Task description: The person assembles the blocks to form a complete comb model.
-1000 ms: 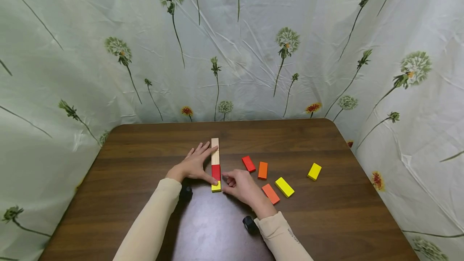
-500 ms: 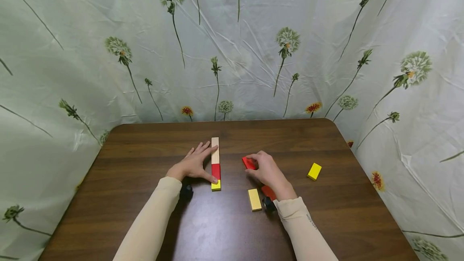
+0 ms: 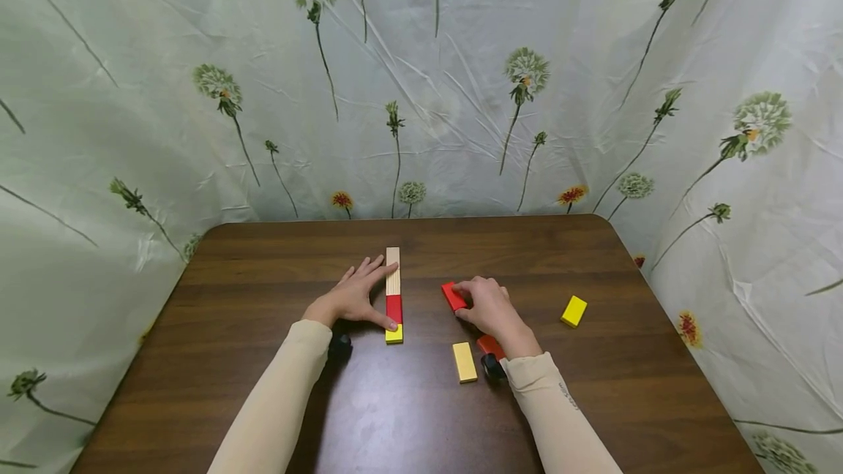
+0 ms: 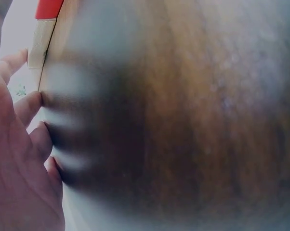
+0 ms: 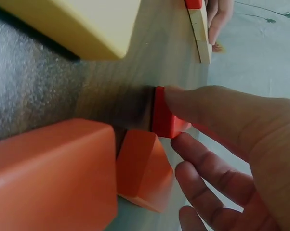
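Note:
My left hand [image 3: 356, 298] is spread beside a straight row of blocks. Its index fingertip touches the plain wooden part [image 3: 393, 280], while the thumb rests at the joint of a red block [image 3: 394, 307] and the yellow block [image 3: 394, 338] closest to me. To the right of the row, my right hand [image 3: 489, 309] pinches a separate red block [image 3: 451, 294] lying on the table. The right wrist view shows the thumb on one side of this red block [image 5: 163, 114] and fingertips at the other, with an orange block [image 5: 142, 168] close by.
A pale yellow block [image 3: 464, 363] lies nearer me, next to an orange-red block [image 3: 490, 346] partly hidden by the right wrist. Another yellow block [image 3: 574, 311] sits farther right. Behind the wooden table [image 3: 263, 254] hangs a dandelion-patterned curtain [image 3: 448, 93].
The right hand has left the near end of the row, moved right and away from me, and taken hold of the loose red block. The left hand has stayed in place.

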Available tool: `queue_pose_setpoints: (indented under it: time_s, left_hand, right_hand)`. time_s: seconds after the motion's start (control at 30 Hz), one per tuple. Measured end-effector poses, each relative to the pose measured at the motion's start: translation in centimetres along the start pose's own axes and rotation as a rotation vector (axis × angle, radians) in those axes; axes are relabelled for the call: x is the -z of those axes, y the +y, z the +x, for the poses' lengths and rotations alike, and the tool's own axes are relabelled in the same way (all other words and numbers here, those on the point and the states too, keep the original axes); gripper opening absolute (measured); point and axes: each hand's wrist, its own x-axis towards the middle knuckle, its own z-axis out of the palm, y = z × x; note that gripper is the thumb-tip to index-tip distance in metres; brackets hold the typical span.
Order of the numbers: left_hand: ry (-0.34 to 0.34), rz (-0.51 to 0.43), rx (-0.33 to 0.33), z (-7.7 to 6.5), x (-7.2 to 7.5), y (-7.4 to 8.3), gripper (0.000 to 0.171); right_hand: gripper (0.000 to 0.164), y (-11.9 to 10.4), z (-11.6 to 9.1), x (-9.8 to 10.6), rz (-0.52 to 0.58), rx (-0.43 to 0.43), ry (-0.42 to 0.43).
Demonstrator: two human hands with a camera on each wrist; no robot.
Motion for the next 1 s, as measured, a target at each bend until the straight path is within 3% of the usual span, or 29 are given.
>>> queue_pose_setpoints:
  time_s: [0.37,0.63,1.0]
  left_hand:
    - [0.009,-0.004,-0.007,0.3,-0.1,-0.1,0.126]
    - [0.005,-0.010,-0.002,0.2,-0.1,-0.2,0.126]
    - [-0.001,-0.002,0.006,0.2,0.0,-0.3,0.125]
  right_hand:
    - [0.037,-0.6,0.1,-0.6,-0.002,0.011,0.052]
    - [0.059,-0.5,0.6,-0.7,-0.012,0.005,0.023]
    - [0.059,-0.3,1.1,-0.8,0.001,0.009,0.000]
